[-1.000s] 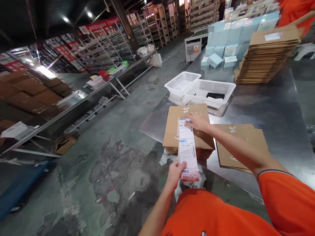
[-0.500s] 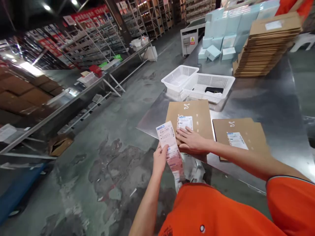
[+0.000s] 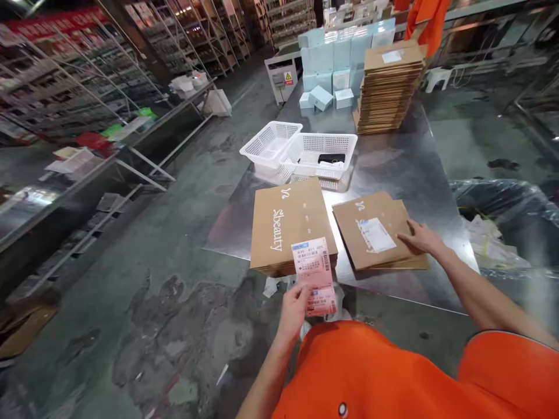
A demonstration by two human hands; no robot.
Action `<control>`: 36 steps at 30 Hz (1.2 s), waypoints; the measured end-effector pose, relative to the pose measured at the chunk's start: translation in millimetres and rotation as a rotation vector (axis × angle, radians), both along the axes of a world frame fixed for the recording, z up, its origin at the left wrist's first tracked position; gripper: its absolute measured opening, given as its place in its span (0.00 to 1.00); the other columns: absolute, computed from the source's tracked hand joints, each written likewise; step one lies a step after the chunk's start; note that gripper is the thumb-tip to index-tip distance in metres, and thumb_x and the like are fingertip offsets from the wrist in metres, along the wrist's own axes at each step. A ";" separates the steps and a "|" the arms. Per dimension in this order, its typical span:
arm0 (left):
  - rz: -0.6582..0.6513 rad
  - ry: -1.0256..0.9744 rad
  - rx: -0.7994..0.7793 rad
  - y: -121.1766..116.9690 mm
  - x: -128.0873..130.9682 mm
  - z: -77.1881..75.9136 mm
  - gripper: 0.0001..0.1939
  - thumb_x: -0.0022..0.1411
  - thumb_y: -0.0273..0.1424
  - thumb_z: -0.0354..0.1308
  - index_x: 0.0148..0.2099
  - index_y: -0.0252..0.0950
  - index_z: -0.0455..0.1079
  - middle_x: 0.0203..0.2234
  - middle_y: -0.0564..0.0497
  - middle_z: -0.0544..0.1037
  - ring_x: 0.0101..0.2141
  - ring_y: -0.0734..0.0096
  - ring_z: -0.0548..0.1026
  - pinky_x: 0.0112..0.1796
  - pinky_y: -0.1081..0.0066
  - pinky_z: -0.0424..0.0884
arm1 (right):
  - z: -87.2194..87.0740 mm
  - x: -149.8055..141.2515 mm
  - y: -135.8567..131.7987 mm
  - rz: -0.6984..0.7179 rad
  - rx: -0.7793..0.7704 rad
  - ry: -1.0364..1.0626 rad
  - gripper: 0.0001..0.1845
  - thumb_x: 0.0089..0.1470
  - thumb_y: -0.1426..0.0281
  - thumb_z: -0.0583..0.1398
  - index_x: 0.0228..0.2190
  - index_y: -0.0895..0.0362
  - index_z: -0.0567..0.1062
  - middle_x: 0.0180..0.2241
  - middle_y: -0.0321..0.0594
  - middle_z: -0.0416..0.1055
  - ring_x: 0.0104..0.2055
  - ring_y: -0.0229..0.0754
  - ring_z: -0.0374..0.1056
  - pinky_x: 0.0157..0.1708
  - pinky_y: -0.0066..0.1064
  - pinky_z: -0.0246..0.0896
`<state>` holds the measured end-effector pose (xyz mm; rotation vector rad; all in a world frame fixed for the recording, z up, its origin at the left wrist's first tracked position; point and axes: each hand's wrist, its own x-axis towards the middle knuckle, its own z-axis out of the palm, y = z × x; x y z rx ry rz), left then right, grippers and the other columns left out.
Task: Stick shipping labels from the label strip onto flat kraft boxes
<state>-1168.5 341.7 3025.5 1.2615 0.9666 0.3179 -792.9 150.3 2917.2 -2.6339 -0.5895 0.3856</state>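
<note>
A strip of printed shipping labels (image 3: 311, 256) is pinched in my left hand (image 3: 293, 308), its upper part overlapping the front of a stack of flat cardboard boxes (image 3: 288, 215). The top box there bears white "Sbeauty" lettering and shows no label. To its right, my right hand (image 3: 420, 237) grips the right edge of a flat cardboard box (image 3: 349, 224) on a lower, uneven pile. A white shipping label (image 3: 376, 234) lies on that box. The undersides of my right fingers are partly hidden.
Two white plastic baskets (image 3: 273, 139) (image 3: 321, 142) stand behind the stacks on the metal table (image 3: 393, 160); one holds a dark item. Farther back are light-blue boxes (image 3: 334, 55) and a tall cardboard stack (image 3: 388, 93). A lined bin (image 3: 502, 192) is at right, with a co-worker (image 3: 430, 26) beyond.
My right hand has moved from the left stack to the right pile. The labelled top box has gone from the left stack to the right pile. My view has turned right.
</note>
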 end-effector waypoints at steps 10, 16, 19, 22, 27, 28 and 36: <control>-0.017 -0.082 0.090 -2.2 -7.8 19.8 0.26 0.51 0.40 0.65 0.51 0.33 0.73 0.44 0.43 0.77 0.45 0.59 0.74 0.42 0.69 0.71 | 153.4 -156.5 145.9 0.929 0.680 0.459 0.20 0.54 0.55 0.58 0.29 0.60 0.71 0.25 0.35 0.64 0.27 0.33 0.58 0.27 0.24 0.52; 0.042 -0.431 0.040 16.1 -2.2 66.1 0.44 0.48 0.30 0.67 0.66 0.42 0.53 0.61 0.44 0.63 0.59 0.56 0.62 0.51 0.68 0.67 | 149.4 -192.8 149.5 0.863 0.712 0.368 0.22 0.57 0.58 0.55 0.19 0.60 0.61 0.19 0.33 0.57 0.23 0.31 0.53 0.24 0.25 0.43; 0.088 -0.421 -0.023 25.2 4.7 68.3 0.39 0.48 0.31 0.66 0.62 0.40 0.59 0.51 0.44 0.73 0.49 0.60 0.72 0.45 0.68 0.70 | 151.4 -200.6 150.0 0.836 0.710 0.271 0.22 0.57 0.60 0.54 0.18 0.59 0.59 0.19 0.33 0.57 0.23 0.32 0.52 0.24 0.25 0.43; 0.241 -0.250 0.056 31.3 11.0 58.0 0.17 0.46 0.32 0.67 0.40 0.32 0.72 0.29 0.51 0.76 0.29 0.74 0.72 0.33 0.75 0.68 | 152.0 -206.5 149.8 0.906 0.646 0.316 0.18 0.58 0.60 0.55 0.23 0.60 0.67 0.23 0.35 0.64 0.25 0.33 0.57 0.26 0.25 0.46; 0.324 -0.101 0.248 40.4 13.8 38.1 0.15 0.46 0.36 0.65 0.21 0.32 0.64 0.17 0.57 0.66 0.21 0.81 0.61 0.24 0.79 0.58 | 141.7 -199.6 166.6 0.901 0.633 0.438 0.13 0.57 0.61 0.56 0.33 0.58 0.74 0.30 0.37 0.71 0.31 0.35 0.64 0.30 0.25 0.54; 0.325 -0.083 0.259 42.1 12.2 33.9 0.17 0.46 0.37 0.65 0.20 0.32 0.62 0.16 0.57 0.64 0.20 0.82 0.60 0.23 0.79 0.57 | 138.7 -194.0 175.8 0.906 0.642 0.451 0.13 0.56 0.62 0.57 0.31 0.59 0.74 0.29 0.36 0.71 0.31 0.36 0.64 0.30 0.25 0.54; 0.120 0.090 0.013 22.3 -39.7 -17.4 0.22 0.39 0.42 0.70 0.32 0.29 0.76 0.22 0.48 0.76 0.27 0.67 0.72 0.31 0.71 0.68 | 130.3 -133.8 272.2 0.791 0.280 -0.260 0.19 0.56 0.58 0.60 0.46 0.55 0.73 0.45 0.46 0.69 0.48 0.52 0.63 0.46 0.40 0.56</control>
